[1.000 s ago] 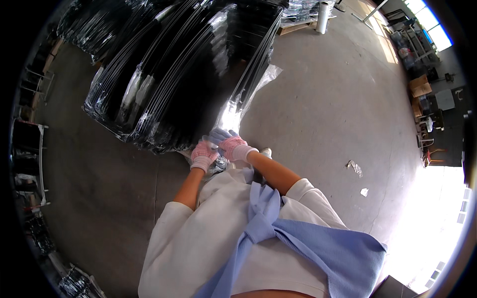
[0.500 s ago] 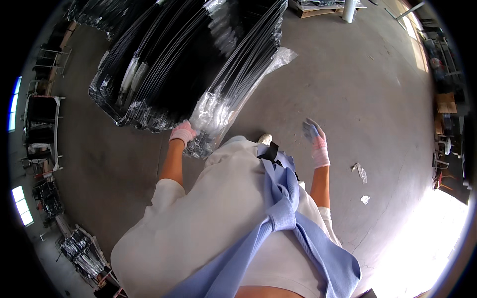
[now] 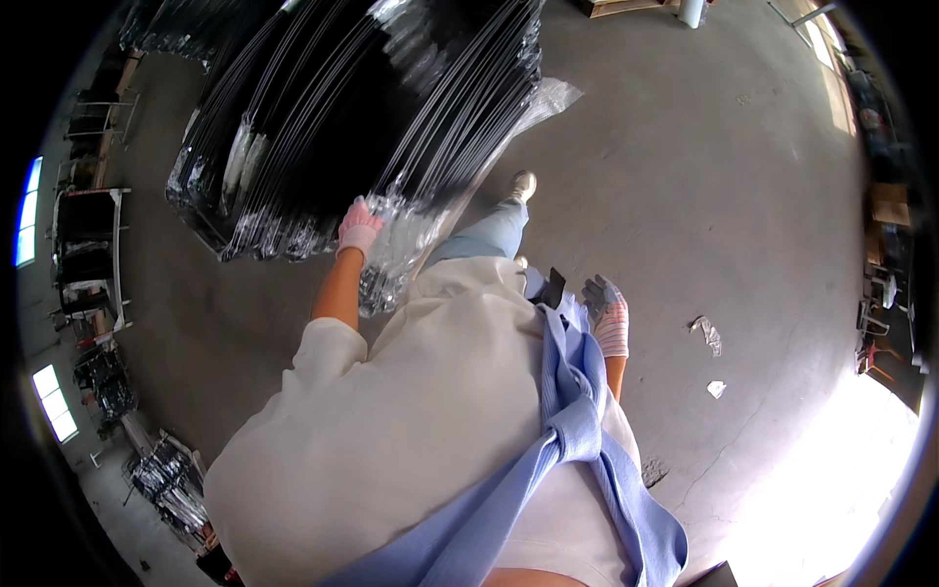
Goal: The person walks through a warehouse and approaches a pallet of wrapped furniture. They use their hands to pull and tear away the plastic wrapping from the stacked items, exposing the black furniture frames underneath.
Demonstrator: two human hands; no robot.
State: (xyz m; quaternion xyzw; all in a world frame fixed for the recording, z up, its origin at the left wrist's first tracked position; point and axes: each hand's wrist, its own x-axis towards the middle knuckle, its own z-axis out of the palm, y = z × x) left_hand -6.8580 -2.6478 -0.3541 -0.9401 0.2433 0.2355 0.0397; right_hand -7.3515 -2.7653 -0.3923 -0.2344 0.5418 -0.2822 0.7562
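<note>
A big bundle of black, framed pieces [image 3: 342,127] lies at the upper left, wrapped in shiny clear plastic film. Along its near edge the plastic film [image 3: 399,235] bunches up, pale and crumpled. My left hand [image 3: 359,230], in a pink and white work glove, is closed at this edge with the film at its fingers; part of its grip is hidden. Low beside my right hip, my right hand [image 3: 607,311] wears a striped glove with a grey coating. It holds nothing, its fingers loosely apart.
My foot in a light shoe [image 3: 524,186] is on the concrete floor [image 3: 685,196], right of the bundle. Film scraps [image 3: 708,335] and a white scrap [image 3: 716,389] lie at the right. Racks [image 3: 90,245] line the left wall. A wooden pallet [image 3: 626,6] stands far off.
One leg has stepped forward beside the bundle. My right hand has dropped back toward my hip. My left hand stays at the film edge, slightly farther up in the view.
</note>
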